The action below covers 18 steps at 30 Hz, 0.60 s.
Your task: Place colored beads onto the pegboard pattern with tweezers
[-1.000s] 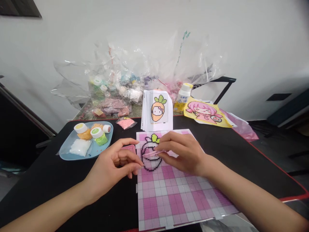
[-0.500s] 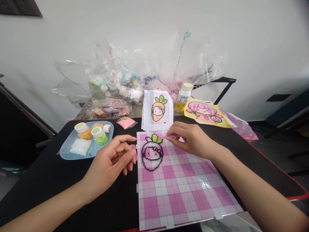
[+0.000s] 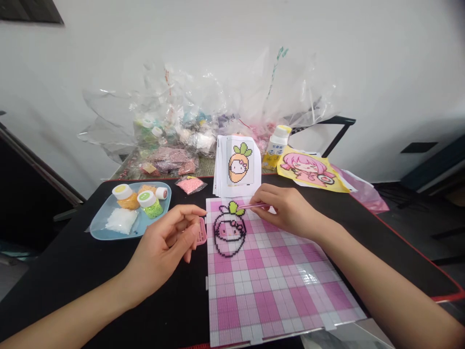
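On the pink checked pegboard (image 3: 269, 300), black beads outline a carrot figure with a cat-like face (image 3: 229, 235). Bright green beads (image 3: 235, 208) fill part of its leaves. My right hand (image 3: 283, 206) pinches pink tweezers (image 3: 250, 206), whose tip reaches the green leaf at the right. A bead at the tip is too small to make out. Left of the board, my left hand (image 3: 167, 247) is curled round a small pink bead tray (image 3: 201, 231), thumb at its near side and index finger stretched above. The tray's contents are hard to see.
A printed carrot pattern (image 3: 240, 162) stands behind the board. At left, a blue tray (image 3: 100, 231) holds bead jars and a white bag (image 3: 121, 221). Behind are a pink bead bag (image 3: 191, 184), plastic bags (image 3: 170, 160), a yellow-capped bottle (image 3: 276, 145) and a yellow-backed picture (image 3: 308, 169).
My left thumb and fingers have shifted slightly left, so more of the pink bead tray shows. My right hand and the tweezers stay almost where they were, at the green leaf.
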Each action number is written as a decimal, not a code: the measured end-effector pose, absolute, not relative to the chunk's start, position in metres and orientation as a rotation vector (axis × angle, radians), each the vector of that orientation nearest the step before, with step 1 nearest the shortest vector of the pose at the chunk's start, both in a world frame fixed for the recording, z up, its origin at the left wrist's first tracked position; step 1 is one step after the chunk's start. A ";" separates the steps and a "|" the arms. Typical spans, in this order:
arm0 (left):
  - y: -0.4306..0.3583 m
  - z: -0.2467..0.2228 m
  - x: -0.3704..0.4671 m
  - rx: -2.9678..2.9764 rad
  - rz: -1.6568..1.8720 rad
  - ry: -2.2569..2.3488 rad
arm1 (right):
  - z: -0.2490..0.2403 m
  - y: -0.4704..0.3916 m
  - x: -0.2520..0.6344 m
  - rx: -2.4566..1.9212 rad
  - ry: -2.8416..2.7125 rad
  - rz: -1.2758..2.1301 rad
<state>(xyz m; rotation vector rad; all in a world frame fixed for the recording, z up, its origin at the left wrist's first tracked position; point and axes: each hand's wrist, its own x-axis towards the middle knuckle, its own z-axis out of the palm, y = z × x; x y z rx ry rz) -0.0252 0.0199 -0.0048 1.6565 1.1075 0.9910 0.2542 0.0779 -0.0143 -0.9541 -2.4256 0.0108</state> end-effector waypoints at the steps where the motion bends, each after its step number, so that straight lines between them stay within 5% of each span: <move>1: 0.020 -0.004 -0.025 1.659 0.992 1.105 | -0.014 0.078 0.254 -0.957 -2.428 0.009; 18: 0.020 -0.002 -0.022 1.633 0.934 1.087 | -0.016 0.080 0.254 -0.961 -2.429 0.018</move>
